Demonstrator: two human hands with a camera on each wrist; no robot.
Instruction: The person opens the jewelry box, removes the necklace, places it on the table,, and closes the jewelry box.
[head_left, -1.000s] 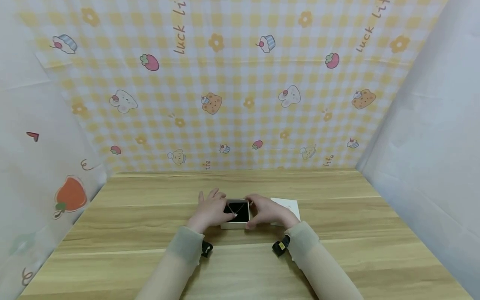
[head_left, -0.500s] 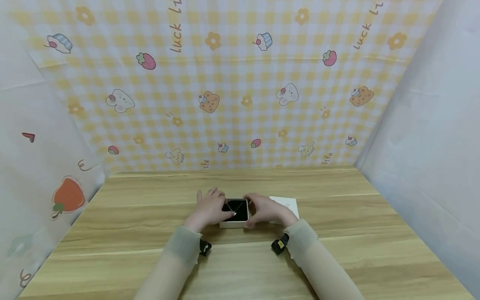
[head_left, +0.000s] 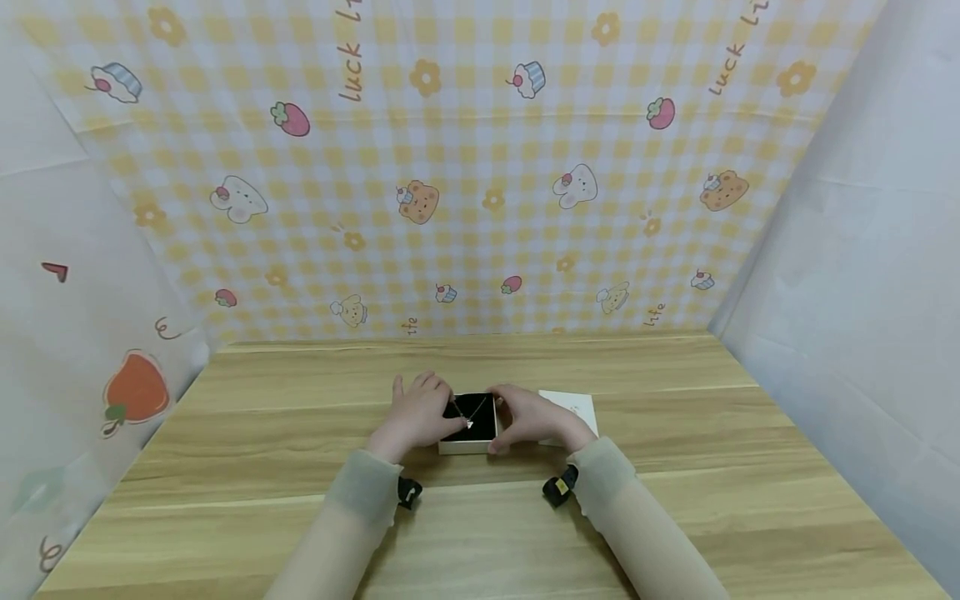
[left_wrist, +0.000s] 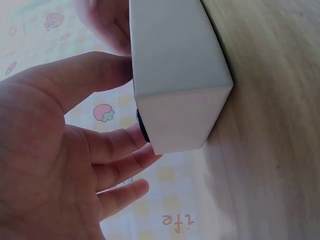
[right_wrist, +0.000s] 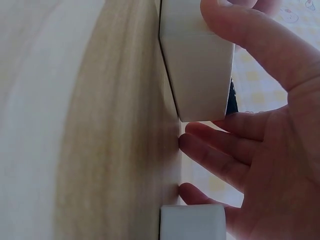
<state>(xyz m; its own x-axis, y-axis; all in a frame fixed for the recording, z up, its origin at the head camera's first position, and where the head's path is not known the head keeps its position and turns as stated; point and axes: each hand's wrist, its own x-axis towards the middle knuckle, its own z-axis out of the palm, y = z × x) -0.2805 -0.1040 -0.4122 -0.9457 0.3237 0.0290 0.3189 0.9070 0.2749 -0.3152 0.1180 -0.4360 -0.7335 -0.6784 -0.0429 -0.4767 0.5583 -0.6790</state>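
Note:
In the head view a small white jewellery box stands uncovered on the wooden table, between both hands. Its black insert carries a thin chain necklace with a small pale pendant. The left hand pinches the insert, its thumb over the top and its fingers at the far left edge. At the other side, the right hand grips the box, thumb at the near corner and fingers at the far one. A black sliver of the insert rises above the far rim in the right wrist view.
A white box lid lies right of the box, partly behind the right wrist; its white edge shows in the right wrist view. A checked yellow cloth hangs behind the table, with white cloth along the sides.
The black insert's far edge has risen and now covers the box's back rim. Both hands have kept nearly the same places, while the head view has shifted slightly.

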